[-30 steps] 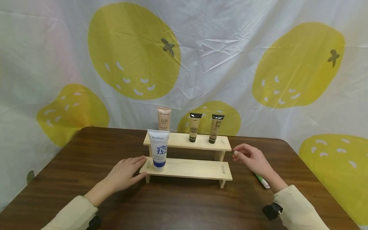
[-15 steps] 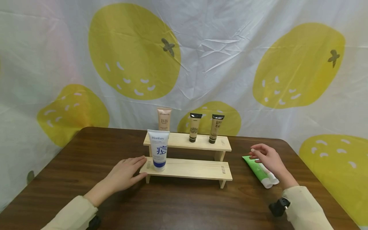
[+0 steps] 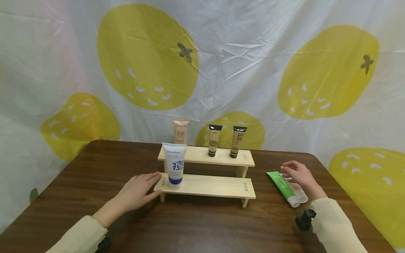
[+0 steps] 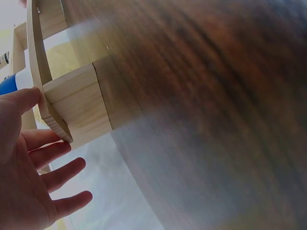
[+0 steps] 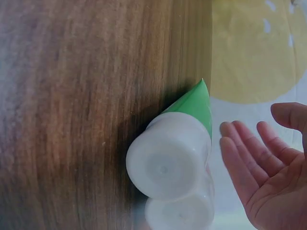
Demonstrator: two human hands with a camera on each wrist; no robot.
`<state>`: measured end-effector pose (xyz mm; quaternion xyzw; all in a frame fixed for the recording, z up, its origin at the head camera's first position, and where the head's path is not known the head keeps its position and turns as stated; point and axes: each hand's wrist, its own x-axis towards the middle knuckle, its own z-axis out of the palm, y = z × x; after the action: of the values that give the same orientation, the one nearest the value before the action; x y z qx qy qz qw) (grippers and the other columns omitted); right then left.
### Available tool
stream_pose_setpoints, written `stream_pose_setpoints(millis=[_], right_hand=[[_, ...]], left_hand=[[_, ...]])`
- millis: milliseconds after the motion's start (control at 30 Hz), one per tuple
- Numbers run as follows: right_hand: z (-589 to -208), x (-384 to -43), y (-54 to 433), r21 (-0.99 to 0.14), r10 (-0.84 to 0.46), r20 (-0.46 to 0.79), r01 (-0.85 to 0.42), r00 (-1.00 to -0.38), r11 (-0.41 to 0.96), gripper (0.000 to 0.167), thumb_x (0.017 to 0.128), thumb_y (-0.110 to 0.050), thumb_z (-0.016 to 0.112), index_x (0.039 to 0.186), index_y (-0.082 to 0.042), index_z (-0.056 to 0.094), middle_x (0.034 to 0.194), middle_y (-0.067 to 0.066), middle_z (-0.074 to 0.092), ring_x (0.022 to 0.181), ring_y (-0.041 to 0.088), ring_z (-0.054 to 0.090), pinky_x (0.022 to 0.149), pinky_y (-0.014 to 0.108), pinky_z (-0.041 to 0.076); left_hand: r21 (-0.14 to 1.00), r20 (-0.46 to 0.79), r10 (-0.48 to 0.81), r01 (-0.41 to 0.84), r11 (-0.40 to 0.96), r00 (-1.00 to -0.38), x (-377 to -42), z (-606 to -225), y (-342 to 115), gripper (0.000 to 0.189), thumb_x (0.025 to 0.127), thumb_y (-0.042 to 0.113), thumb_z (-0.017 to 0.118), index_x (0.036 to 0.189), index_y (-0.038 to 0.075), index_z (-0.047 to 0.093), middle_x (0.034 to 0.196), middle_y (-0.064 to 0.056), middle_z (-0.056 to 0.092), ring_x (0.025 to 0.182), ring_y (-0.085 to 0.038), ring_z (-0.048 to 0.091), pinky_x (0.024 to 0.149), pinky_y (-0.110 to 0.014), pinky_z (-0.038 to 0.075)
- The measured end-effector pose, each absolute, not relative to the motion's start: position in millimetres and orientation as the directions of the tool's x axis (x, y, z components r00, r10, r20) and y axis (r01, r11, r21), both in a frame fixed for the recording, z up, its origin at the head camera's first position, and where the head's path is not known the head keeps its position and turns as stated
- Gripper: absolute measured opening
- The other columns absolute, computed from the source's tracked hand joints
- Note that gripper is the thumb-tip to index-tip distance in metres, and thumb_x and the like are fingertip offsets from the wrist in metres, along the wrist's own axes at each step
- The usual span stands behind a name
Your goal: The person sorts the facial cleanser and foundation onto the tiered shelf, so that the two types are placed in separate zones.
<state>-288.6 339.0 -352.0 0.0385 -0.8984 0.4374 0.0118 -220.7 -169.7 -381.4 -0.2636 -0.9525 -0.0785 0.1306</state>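
Note:
My left hand holds the left end of the lower wooden shelf, thumb at the front corner and fingertips at the back; its ring and little fingers extend free in the left wrist view. A white-and-blue Hankey tube stands upright on that end. Over at the right, my right hand hovers above two tubes lying side by side, fingers loosely bent and holding nothing. The green tube has a white cap. Beside it, a whitish tube is partly covered by the hand in the head view.
Behind, the upper wooden shelf carries a peach BB tube and two small beige tubes with black ends, one in the middle and one at right. A fruit-print cloth hangs behind the brown table.
My right hand has moved rightward from beside the upper shelf's right end to over the two lying tubes, uncovering the green one. My left hand and the shelves have stayed put.

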Motion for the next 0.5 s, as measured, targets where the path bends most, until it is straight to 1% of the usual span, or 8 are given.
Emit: stream_pose_setpoints(millis=[67, 200, 367, 500], right_hand=[[-353.1, -289.6, 340.3, -0.789, -0.047, 0.033, -0.055, -0.998, 0.612, 0.037, 0.092, -0.017, 0.043, 0.115, 0.013, 0.041, 0.111, 0.032, 0.050, 0.093, 0.037, 0.056, 0.070, 0.039, 0.049], [-356.2, -290.6, 342.4, -0.775, -0.042, 0.006, -0.031, -0.999, 0.631, 0.036, 0.091, -0.015, 0.045, 0.114, 0.013, 0.042, 0.109, 0.032, 0.050, 0.090, 0.035, 0.057, 0.068, 0.036, 0.050], [-358.2, -290.2, 342.7, -0.765, -0.066, 0.001, -0.043, -0.998, 0.642, 0.036, 0.090, -0.013, 0.046, 0.113, 0.014, 0.042, 0.105, 0.032, 0.052, 0.085, 0.033, 0.058, 0.065, 0.036, 0.050], [-359.8, -291.1, 342.5, -0.756, -0.083, -0.017, -0.041, -0.996, 0.653, 0.036, 0.090, -0.014, 0.046, 0.114, 0.013, 0.042, 0.101, 0.030, 0.054, 0.083, 0.031, 0.059, 0.064, 0.036, 0.050]], left_hand=[[0.082, 0.291, 0.483, 0.524, 0.848, -0.826, -220.8, -381.4, -169.7, 0.056, 0.086, 0.042, 0.052, 0.124, 0.001, 0.051, 0.124, -0.014, 0.048, 0.109, -0.031, 0.046, 0.087, -0.051, 0.034], [0.081, 0.294, 0.483, 0.526, 0.847, -0.824, -221.1, -381.8, -169.7, 0.055, 0.086, 0.042, 0.052, 0.124, 0.001, 0.051, 0.124, -0.014, 0.048, 0.109, -0.031, 0.046, 0.087, -0.051, 0.034], [0.080, 0.297, 0.485, 0.527, 0.846, -0.823, -221.4, -382.5, -169.9, 0.056, 0.086, 0.042, 0.052, 0.124, 0.001, 0.051, 0.124, -0.014, 0.048, 0.109, -0.031, 0.047, 0.087, -0.050, 0.034], [0.074, 0.298, 0.485, 0.527, 0.847, -0.822, -221.4, -383.0, -170.1, 0.056, 0.086, 0.043, 0.052, 0.123, 0.001, 0.051, 0.124, -0.014, 0.049, 0.109, -0.031, 0.047, 0.086, -0.050, 0.035]])
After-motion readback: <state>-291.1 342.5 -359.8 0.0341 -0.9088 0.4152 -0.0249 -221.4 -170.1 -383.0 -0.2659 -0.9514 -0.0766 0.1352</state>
